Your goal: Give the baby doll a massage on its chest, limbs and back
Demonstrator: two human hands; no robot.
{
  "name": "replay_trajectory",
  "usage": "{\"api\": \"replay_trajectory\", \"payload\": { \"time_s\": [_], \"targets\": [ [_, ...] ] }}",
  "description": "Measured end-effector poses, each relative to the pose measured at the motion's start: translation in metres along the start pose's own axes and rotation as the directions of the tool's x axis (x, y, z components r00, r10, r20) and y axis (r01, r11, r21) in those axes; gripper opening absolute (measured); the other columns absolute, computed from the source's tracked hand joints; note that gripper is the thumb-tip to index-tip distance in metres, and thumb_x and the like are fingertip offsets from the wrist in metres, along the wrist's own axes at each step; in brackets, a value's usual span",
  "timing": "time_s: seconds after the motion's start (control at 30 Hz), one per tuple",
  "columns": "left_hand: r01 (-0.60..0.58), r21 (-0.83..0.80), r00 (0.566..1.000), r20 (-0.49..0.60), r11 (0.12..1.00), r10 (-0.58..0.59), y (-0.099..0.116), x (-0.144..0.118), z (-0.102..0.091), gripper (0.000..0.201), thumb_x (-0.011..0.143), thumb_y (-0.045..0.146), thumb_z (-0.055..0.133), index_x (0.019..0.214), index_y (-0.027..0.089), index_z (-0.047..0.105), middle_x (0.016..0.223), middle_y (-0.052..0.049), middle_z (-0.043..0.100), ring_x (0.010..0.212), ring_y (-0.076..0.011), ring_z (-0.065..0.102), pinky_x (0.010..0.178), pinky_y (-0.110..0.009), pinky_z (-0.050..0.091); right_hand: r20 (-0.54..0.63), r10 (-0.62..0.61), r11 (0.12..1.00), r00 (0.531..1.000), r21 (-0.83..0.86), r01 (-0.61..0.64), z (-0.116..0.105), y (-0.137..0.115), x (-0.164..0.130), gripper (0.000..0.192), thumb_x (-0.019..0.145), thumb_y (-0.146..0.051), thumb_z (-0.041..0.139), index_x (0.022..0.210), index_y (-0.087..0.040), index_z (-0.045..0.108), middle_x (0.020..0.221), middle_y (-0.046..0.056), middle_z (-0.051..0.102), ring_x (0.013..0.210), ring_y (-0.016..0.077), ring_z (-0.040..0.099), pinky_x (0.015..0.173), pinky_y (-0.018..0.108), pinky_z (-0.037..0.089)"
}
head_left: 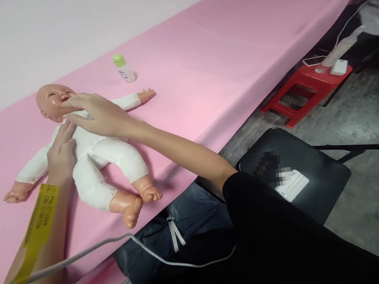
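Observation:
A baby doll (88, 143) with a white cloth body lies on its back on the pink-covered table (183, 87). Its bare plastic head points toward the wall, and its feet lie near the table's front edge. My left hand (61, 155) rests along the side of the doll's chest, fingers stretched out toward its neck. Over the upper chest is my right hand (98, 114), with extended fingers at the doll's chin and thumb near its neck. These fingers partly hide the chin and neck. Both hands look open, without a grip on anything.
A small bottle with a green cap (124, 68) stands behind the doll. A white cable (95, 249) crosses the front. To the right are a black folding chair (291, 157) bearing a white card and a red stool (302, 86) with several small items on it.

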State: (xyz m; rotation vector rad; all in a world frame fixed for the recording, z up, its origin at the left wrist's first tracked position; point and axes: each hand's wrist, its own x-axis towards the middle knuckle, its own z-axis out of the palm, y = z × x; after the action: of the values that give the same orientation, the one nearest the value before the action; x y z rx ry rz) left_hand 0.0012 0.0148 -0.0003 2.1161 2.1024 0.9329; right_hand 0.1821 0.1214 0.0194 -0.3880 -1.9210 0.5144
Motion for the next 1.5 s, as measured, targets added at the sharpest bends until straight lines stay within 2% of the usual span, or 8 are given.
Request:
{"api": "replay_trajectory", "payload": {
  "time_s": [0.2,0.33,0.43,0.57,0.67,0.83,1.03,1.5],
  "targets": [
    [0.025,-0.122,0.998,-0.046,0.992,-0.031,0.004,-0.005,0.002,0.055,0.1,0.038,0.042,0.151,0.02,0.054,0.162,0.0,0.041,0.155,-0.0224,0.032,0.134,-0.042,0.02,-0.324,-0.056,0.998,0.945,-0.004,0.058,-0.13,-0.05,-0.164,0.049,0.108,-0.035,0.039,0.069,-0.021,0.065,0.069,-0.002,0.063,0.068,0.0122,0.062,0.069,0.031,0.052],
    [0.022,-0.14,0.997,-0.067,0.99,-0.032,0.002,-0.005,0.004,0.052,0.101,0.034,0.042,0.148,0.017,0.056,0.162,-0.002,0.043,0.154,-0.0212,0.033,0.133,-0.044,0.021,-0.386,0.261,0.898,0.885,-0.24,-0.369,-0.234,0.003,-0.302,0.048,0.105,-0.034,0.042,0.063,-0.023,0.063,0.063,0.002,0.062,0.062,0.0174,0.061,0.065,0.034,0.051],
    [0.006,-0.152,0.994,-0.103,0.988,-0.022,0.004,-0.005,0.005,0.05,0.1,0.031,0.044,0.145,0.013,0.058,0.16,-0.006,0.045,0.153,-0.0233,0.036,0.132,-0.049,0.022,-0.445,0.647,0.429,0.619,-0.459,-0.778,-0.31,0.048,-0.39,0.044,0.103,-0.045,0.038,0.087,-0.021,0.072,0.091,0.011,0.073,0.091,0.0261,0.069,0.089,0.042,0.055],
    [0.008,-0.152,0.993,-0.111,0.988,-0.025,0.006,-0.005,0.006,0.05,0.099,0.03,0.044,0.144,0.014,0.06,0.159,-0.004,0.047,0.152,-0.0233,0.038,0.132,-0.047,0.023,-0.428,0.855,-0.002,0.294,-0.569,-0.822,-0.373,0.074,-0.477,0.058,0.092,-0.057,0.043,0.127,-0.018,0.068,0.129,0.023,0.066,0.128,0.045,0.056,0.105,0.067,0.044],
    [0.025,-0.167,0.993,-0.111,0.986,-0.044,0.007,-0.005,0.005,0.05,0.097,0.03,0.046,0.144,0.017,0.061,0.158,-0.001,0.048,0.152,-0.023,0.038,0.132,-0.043,0.024,-0.404,0.897,-0.099,0.181,-0.583,-0.807,-0.386,0.079,-0.514,0.072,0.087,-0.065,0.047,0.138,-0.018,0.062,0.139,0.026,0.059,0.133,0.0496,0.051,0.105,0.072,0.041],
    [0.044,-0.18,0.991,-0.117,0.983,-0.066,0.009,-0.003,0.006,0.054,0.092,0.024,0.047,0.143,0.012,0.061,0.157,-0.004,0.049,0.151,-0.0244,0.038,0.132,-0.045,0.022,-0.192,0.971,-0.038,0.144,-0.712,-0.701,-0.396,0.088,-0.543,0.111,0.062,-0.074,0.076,0.157,-0.027,0.042,0.161,0.022,0.039,0.148,0.0505,0.036,0.114,0.066,0.037],
    [0.06,-0.185,0.99,-0.115,0.981,-0.083,0.017,-0.003,0.005,0.055,0.093,0.029,0.049,0.144,0.011,0.06,0.157,-0.006,0.049,0.152,-0.0247,0.037,0.133,-0.045,0.021,-0.164,0.945,0.097,0.283,-0.685,-0.722,-0.41,0.095,-0.564,0.089,0.086,-0.064,0.057,0.16,-0.019,0.037,0.156,0.022,0.046,0.145,0.0383,0.047,0.118,0.05,0.04],
    [0.065,-0.144,0.992,-0.097,0.987,-0.079,0.015,-0.002,0.005,0.059,0.091,0.031,0.044,0.145,0.013,0.059,0.159,-0.004,0.047,0.153,-0.025,0.035,0.133,-0.044,0.022,-0.068,0.979,0.101,0.19,-0.654,-0.75,-0.413,0.087,-0.558,0.132,0.061,-0.066,0.083,0.166,-0.02,0.019,0.168,0.021,0.029,0.156,0.0419,0.026,0.122,0.053,0.034]
  ]
}}
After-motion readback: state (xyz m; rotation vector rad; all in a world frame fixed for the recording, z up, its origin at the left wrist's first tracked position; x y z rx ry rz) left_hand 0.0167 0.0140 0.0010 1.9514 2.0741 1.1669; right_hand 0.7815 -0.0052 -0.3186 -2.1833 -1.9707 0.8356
